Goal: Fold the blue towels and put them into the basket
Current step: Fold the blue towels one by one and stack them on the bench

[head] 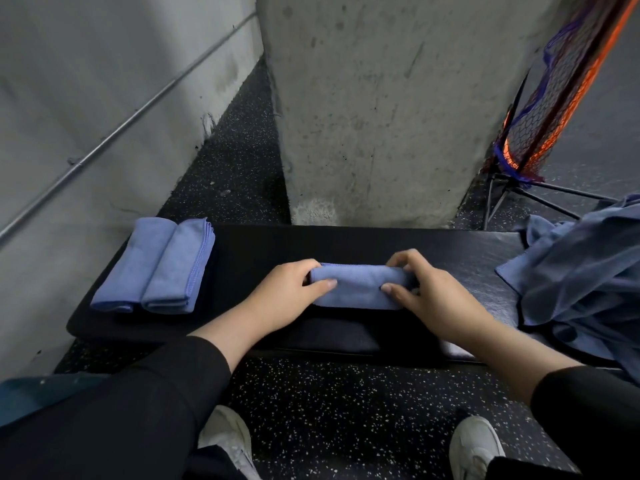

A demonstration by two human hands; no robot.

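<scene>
your left hand and right hand each pinch one short end of the folded blue towel, thumbs on top and fingers curled round the far edge, and it lies flat at the middle of the black desk near the front edge. for a tidy result, keep both ends level as you lift, so the layers don't slip apart, and press the fold flat before you let go. two folded towels already sit side by side, touching, at the desk's left end; match their shape. the loose heap of unfolded towels waits at the right end. no basket shows plainly, so i can't tell where it stands.
</scene>
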